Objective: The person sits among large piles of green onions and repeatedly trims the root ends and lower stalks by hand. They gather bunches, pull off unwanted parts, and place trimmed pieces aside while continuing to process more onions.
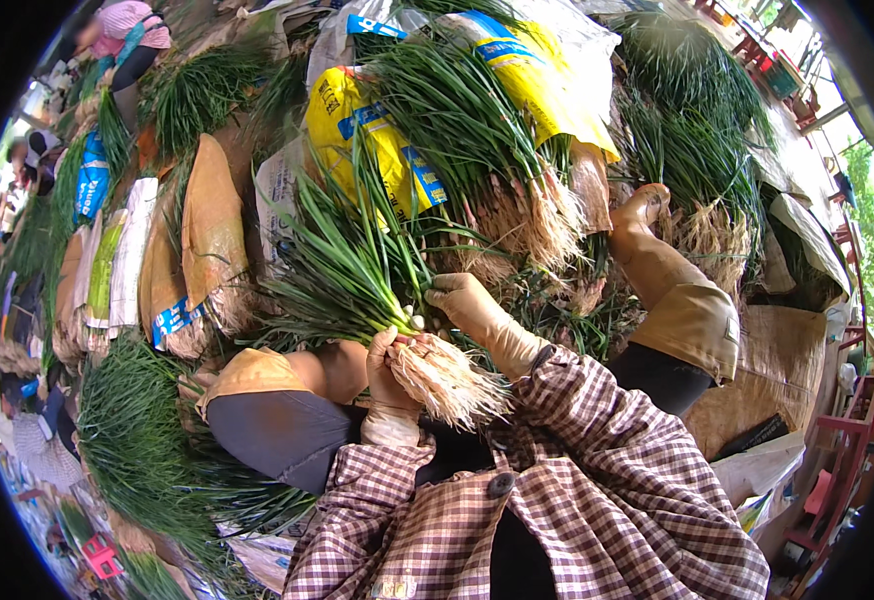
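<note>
My left hand [390,379], in a pale glove, grips a bunch of green onions [339,270] just above the roots. The pale, stringy roots [448,379] fan out towards my lap, and the long green leaves point away from me. My gloved right hand [474,311] is at the bunch's right side, its fingertips pinched on a few green leaves. A small white bulb end [417,322] shows between the two hands. Beyond them lies a thick pile of green onions [467,127], roots towards me, partly over a yellow printed sack [332,150].
My bent legs flank the work, with a yellow-brown covering [688,322] at the right knee. More onions [699,150] lie at the right and onion leaves [129,435] at the left. Wrapped bundles [212,217] stand at left. A person [129,37] bends at the upper left.
</note>
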A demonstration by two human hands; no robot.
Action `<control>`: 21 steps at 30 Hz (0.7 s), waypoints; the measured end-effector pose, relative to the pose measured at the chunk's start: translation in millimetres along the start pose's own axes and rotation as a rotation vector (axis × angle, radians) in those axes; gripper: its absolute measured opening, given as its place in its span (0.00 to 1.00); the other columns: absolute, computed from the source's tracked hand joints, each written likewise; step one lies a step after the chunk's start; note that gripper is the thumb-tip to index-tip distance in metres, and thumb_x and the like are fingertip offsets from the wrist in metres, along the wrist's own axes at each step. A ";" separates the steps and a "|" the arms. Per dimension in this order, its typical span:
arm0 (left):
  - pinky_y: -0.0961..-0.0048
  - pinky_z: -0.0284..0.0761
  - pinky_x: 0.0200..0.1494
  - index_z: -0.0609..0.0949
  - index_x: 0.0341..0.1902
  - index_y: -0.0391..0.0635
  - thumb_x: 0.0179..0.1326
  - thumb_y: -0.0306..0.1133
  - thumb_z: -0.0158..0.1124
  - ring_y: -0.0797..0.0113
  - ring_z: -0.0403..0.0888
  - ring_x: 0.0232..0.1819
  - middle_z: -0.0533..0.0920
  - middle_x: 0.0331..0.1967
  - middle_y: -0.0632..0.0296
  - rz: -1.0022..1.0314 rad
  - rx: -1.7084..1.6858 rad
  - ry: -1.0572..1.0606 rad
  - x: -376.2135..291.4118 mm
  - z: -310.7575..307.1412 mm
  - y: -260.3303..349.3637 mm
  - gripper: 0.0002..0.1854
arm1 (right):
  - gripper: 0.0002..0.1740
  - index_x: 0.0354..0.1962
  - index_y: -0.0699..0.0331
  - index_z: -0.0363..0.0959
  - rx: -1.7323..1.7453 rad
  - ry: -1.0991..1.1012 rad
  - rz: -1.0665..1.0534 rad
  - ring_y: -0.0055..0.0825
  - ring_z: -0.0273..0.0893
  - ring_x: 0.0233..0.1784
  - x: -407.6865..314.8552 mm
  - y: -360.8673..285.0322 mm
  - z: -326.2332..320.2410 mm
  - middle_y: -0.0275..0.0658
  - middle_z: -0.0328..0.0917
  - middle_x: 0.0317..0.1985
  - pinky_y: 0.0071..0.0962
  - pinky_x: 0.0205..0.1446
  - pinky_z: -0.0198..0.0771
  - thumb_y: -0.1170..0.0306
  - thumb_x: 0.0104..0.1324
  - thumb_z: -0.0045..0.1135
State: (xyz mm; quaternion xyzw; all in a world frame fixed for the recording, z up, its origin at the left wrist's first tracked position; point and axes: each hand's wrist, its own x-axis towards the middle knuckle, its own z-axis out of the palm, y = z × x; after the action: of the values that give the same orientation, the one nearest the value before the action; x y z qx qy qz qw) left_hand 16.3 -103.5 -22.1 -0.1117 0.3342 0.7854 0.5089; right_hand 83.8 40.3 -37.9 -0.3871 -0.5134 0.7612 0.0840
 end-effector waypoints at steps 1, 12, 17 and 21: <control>0.58 0.77 0.46 0.79 0.37 0.39 0.60 0.42 0.52 0.56 0.80 0.37 0.82 0.32 0.52 -0.045 -0.041 -0.124 5.5 -9.6 1.2 0.17 | 0.08 0.37 0.71 0.75 0.074 -0.002 0.040 0.22 0.70 0.18 1.1 1.7 0.2 0.36 0.77 0.24 0.22 0.19 0.69 0.74 0.65 0.53; 0.59 0.68 0.58 0.75 0.49 0.40 0.59 0.40 0.53 0.57 0.74 0.47 0.79 0.40 0.56 0.071 -0.087 -0.215 -2.3 4.0 -0.9 0.19 | 0.12 0.45 0.70 0.72 0.563 0.071 0.185 0.27 0.78 0.31 -3.9 16.5 -6.5 0.40 0.79 0.31 0.24 0.32 0.74 0.72 0.70 0.42; 0.61 0.72 0.51 0.74 0.50 0.37 0.58 0.47 0.53 0.56 0.75 0.46 0.78 0.43 0.51 0.023 -0.110 -0.154 1.9 -5.3 -0.2 0.25 | 0.15 0.50 0.69 0.69 0.390 -0.074 -0.188 0.17 0.75 0.39 -33.4 10.9 11.6 0.34 0.78 0.39 0.17 0.42 0.72 0.68 0.72 0.43; 0.63 0.73 0.52 0.74 0.52 0.39 0.60 0.48 0.52 0.59 0.76 0.45 0.79 0.44 0.52 -0.032 -0.017 -0.161 -4.5 4.9 0.9 0.26 | 0.16 0.48 0.72 0.69 0.023 0.098 -0.281 0.17 0.71 0.37 -2.8 71.4 15.7 0.33 0.76 0.35 0.16 0.39 0.68 0.67 0.70 0.49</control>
State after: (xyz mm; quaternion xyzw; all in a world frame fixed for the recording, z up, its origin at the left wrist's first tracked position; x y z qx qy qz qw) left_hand 18.5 -103.9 -15.7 -0.0576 0.2836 0.7864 0.5458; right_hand 94.3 -5.2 -94.3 -0.3470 -0.5490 0.7282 0.2191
